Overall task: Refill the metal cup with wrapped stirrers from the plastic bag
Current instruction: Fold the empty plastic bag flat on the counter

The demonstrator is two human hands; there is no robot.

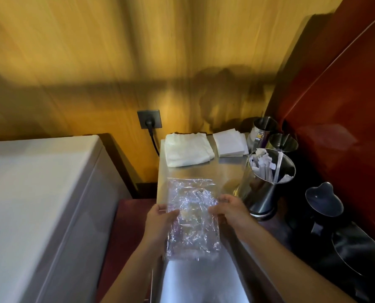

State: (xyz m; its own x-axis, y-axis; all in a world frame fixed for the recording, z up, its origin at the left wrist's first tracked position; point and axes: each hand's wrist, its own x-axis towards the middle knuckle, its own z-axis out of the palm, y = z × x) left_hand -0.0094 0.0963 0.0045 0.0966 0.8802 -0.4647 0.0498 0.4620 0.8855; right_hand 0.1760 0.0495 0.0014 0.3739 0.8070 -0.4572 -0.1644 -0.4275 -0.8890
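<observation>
A crinkled clear plastic bag (192,217) is held flat over the steel counter (223,171). My left hand (160,221) grips its left edge and my right hand (230,209) grips its right edge. I cannot make out any stirrers inside the bag. To the right stands the metal cup (267,184), holding several white wrapped stirrers (264,165) that lean against its rim.
A folded white cloth (187,152) and a stack of white napkins (230,143) lie at the counter's back. Two more metal cups (265,127) stand behind the stirrer cup. Dark jugs (326,204) sit at right. A white appliance (40,204) fills the left; a wall socket (149,122) holds a plug.
</observation>
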